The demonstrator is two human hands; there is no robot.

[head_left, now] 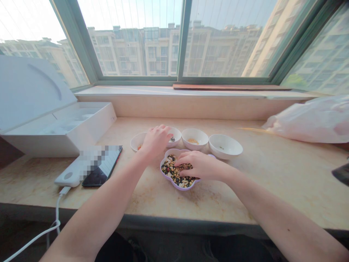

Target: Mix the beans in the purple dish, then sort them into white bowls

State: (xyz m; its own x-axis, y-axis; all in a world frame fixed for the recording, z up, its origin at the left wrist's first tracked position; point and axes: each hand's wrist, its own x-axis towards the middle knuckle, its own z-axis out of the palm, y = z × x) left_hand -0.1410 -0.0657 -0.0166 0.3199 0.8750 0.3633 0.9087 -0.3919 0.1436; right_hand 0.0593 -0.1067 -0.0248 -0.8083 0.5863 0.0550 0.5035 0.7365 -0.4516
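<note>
At ctr of frame, 1 lilac scalloped dish w/ mixed beans, too many to count. Just above it, a row of 4 white bowls: far-L bowl w/ orange bits, 2nd bowl w/ dark bits, 3rd bowl w/ yellow bits, far-R bowl w/ a few specks.

L hand: arm up from lower L, palm down, over bowls 1–2, fingers bent down close together; tips hidden, can't tell if pinching anything. R hand: arm in from lower R, palm down over dish, thumb & fingers apart, beans showing in the gap.

R hand covers dish's R part; L hand hides parts of bowls 1–2. Upper L, 1 open white box, cut off by edge; contents unclear. Mid-L, 1 phone, partly pixelated. R edge: 1 dark obj, cut off, unidentifiable.
</note>
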